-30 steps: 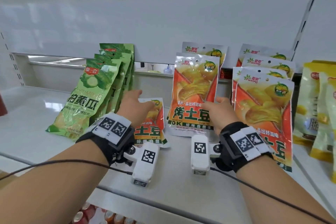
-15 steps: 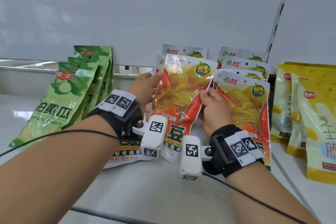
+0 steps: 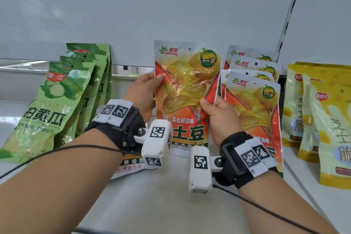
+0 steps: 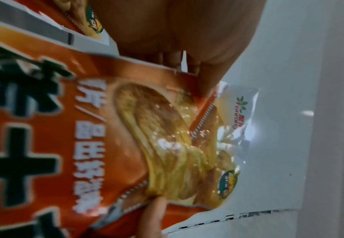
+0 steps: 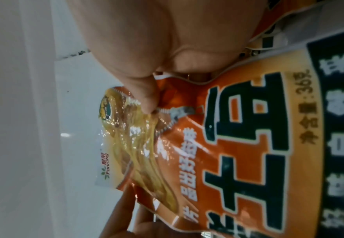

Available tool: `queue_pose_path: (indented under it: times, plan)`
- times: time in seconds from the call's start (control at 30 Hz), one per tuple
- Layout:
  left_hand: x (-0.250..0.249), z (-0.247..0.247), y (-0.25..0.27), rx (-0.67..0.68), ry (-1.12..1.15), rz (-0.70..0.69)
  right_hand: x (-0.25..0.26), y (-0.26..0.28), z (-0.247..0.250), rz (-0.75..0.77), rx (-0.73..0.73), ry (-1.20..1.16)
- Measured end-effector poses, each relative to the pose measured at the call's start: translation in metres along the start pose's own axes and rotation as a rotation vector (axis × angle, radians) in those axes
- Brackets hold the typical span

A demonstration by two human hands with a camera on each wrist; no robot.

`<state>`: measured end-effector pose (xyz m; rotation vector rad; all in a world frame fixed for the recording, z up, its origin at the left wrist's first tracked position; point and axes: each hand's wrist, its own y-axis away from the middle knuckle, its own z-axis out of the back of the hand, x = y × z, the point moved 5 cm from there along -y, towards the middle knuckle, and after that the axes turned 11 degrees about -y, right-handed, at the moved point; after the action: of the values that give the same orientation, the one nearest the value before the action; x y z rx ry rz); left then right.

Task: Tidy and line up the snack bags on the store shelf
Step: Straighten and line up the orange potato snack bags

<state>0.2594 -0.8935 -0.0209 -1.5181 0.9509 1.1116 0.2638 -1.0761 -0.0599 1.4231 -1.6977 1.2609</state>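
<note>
Both hands hold one orange potato-chip bag [image 3: 186, 89] upright above the white shelf [image 3: 171, 205]. My left hand [image 3: 144, 91] pinches its left edge, thumb on the front. My right hand [image 3: 218, 112] pinches its right edge lower down. The wrist views show the same bag [image 4: 146, 145] [image 5: 207, 153] gripped at both sides. Another orange bag [image 3: 131, 165] lies flat on the shelf under my left wrist. A row of matching orange bags [image 3: 252, 104] stands just right of the held one.
Green cucumber-snack bags [image 3: 51, 104] lean in a row at the left. Yellow snack bags [image 3: 322, 119] stand at the right. The white back panel [image 3: 171, 21] rises behind them, with a slotted upright [image 3: 290, 11] at the right.
Both hands lifted the orange bag off the shelf and raised it upright and higher; the view moved closer and a little left. The flat orange bag stayed on the shelf.
</note>
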Motion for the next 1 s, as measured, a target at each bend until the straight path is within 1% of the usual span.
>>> queue_pose_path:
  times: [0.07, 0.13, 0.2, 0.27, 0.4, 0.5, 0.67, 0.7, 0.77, 0.83, 0.9, 0.93, 1.0]
  plan:
    - [0.013, -0.002, 0.004, 0.089, -0.106, 0.025, 0.000, -0.003, 0.004, 0.012, -0.050, -0.074]
    - [0.030, -0.006, 0.009, 0.186, -0.178, 0.097, -0.001, -0.005, 0.008, 0.014, -0.087, -0.130]
    - [0.044, -0.006, 0.010, 0.214, -0.217, 0.161, -0.001, -0.005, 0.008, 0.002, -0.085, -0.163]
    - [0.047, -0.003, 0.010, 0.189, -0.215, 0.145, -0.002, -0.004, 0.007, -0.014, -0.055, -0.159]
    - [0.053, 0.004, 0.007, 0.112, -0.072, 0.109, -0.011, -0.001, 0.002, -0.084, 0.015, 0.008]
    - [0.058, 0.007, 0.005, 0.108, -0.035, 0.120, -0.014, -0.001, 0.004, -0.059, -0.018, 0.098]
    - [0.067, 0.006, 0.006, 0.202, -0.064, 0.150, -0.011, -0.003, 0.012, -0.034, -0.107, 0.017]
    - [0.067, 0.006, 0.006, 0.197, -0.067, 0.148, -0.011, -0.003, 0.012, -0.027, -0.116, 0.020]
    - [0.066, 0.009, 0.003, 0.146, -0.019, 0.143, -0.010, -0.001, 0.010, -0.005, -0.129, 0.054]
    - [0.065, 0.013, 0.001, 0.073, 0.093, 0.168, -0.009, 0.001, 0.006, 0.031, -0.140, 0.097]
    - [0.067, 0.014, 0.000, 0.040, 0.195, 0.219, -0.009, 0.003, 0.002, 0.053, -0.148, 0.113]
    - [0.068, 0.014, 0.000, 0.033, 0.212, 0.236, -0.009, 0.003, 0.001, 0.048, -0.148, 0.111]
    - [0.070, 0.015, 0.001, 0.036, 0.220, 0.266, -0.011, 0.004, -0.001, -0.010, -0.127, 0.088]
